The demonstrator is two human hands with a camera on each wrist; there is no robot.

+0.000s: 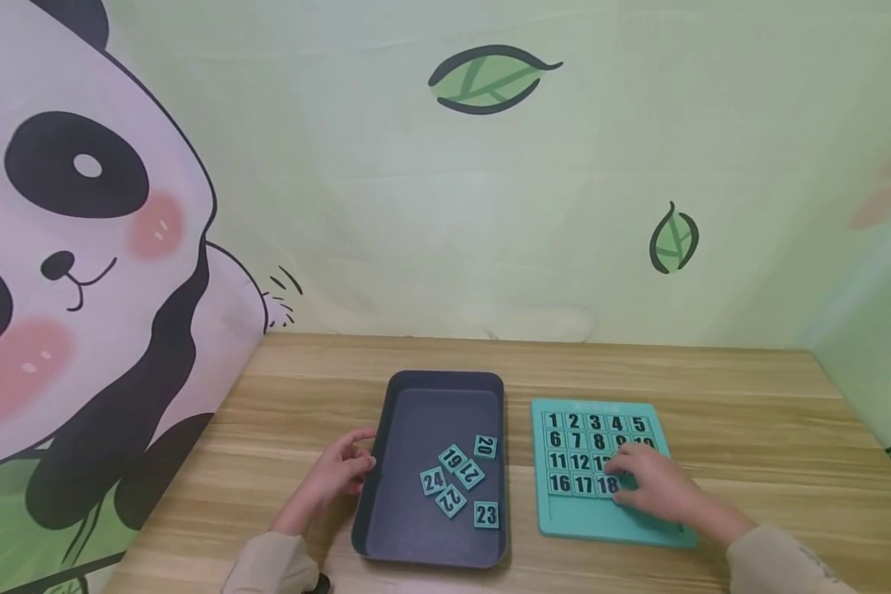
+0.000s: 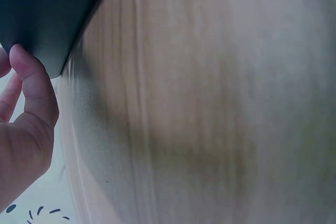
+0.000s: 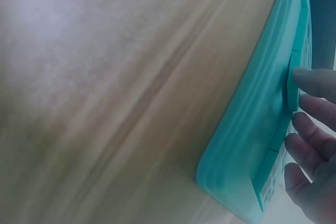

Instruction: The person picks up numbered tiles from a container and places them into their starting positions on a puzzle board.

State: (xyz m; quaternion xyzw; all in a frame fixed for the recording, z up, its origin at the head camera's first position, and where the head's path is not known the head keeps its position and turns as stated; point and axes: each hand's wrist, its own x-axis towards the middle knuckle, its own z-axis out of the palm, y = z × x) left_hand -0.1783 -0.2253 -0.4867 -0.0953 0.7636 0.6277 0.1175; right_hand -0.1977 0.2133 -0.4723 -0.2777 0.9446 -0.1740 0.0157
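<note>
In the head view my right hand (image 1: 657, 483) is over a turquoise number board (image 1: 601, 524), its thumb and forefinger at the tile marked 18 (image 1: 607, 485). The right wrist view shows the fingers of my right hand (image 3: 315, 135) pinching a tile (image 3: 293, 90) that stands slightly proud of its row. Numbered tiles from 1 to 17 fill the rows, some partly covered by the hand. My left hand (image 1: 341, 470) touches the left side of a dark tray (image 1: 408, 412) with relaxed fingers. In the left wrist view its thumb (image 2: 31, 77) rests against the tray's outer wall.
Several loose tiles lie in the tray, among them 19 (image 1: 453, 458), 20 (image 1: 485, 446) and 23 (image 1: 486, 515). Tray and board stand side by side on a wooden table (image 1: 304, 371). A printed backdrop (image 1: 341, 165) with a panda and leaves rises behind.
</note>
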